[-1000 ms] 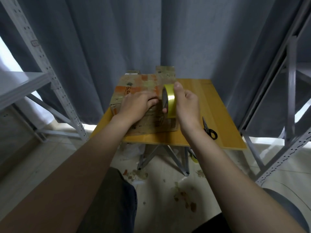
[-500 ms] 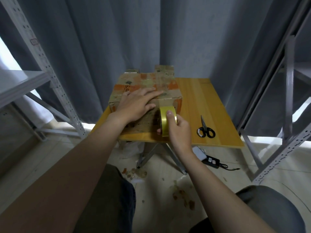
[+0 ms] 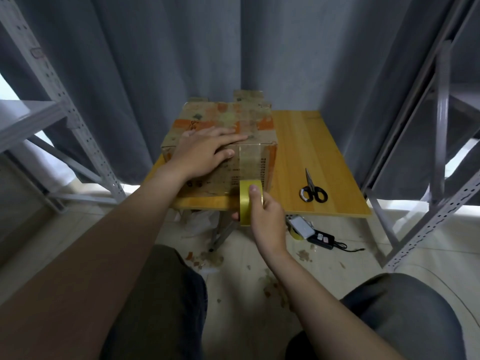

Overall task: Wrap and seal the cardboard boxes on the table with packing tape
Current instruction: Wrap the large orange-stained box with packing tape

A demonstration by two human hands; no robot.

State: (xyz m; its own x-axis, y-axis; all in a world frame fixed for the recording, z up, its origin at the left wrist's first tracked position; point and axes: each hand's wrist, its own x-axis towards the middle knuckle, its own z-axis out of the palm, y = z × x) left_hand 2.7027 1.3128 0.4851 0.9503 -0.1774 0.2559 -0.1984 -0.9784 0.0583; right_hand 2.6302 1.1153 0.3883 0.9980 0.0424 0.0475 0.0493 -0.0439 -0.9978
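While left hand (image 3: pixel 205 152) lies flat-fingered pinning the box (image 3: pixel 220 131) steady, right hand (image 3: pixel 262 211) grips tape roll (image 3: pixel 246 201), drawing strip down its front.

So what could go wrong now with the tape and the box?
1. The right hand holds the tape roll below the table's near edge. Pulling harder might drag the box forward if the left hand pressing on its top eases off.
2. The tape strip down the box's front could wrinkle or peel.
3. The scissors lie away from both busy hands, so reaching for them may slacken the tape.
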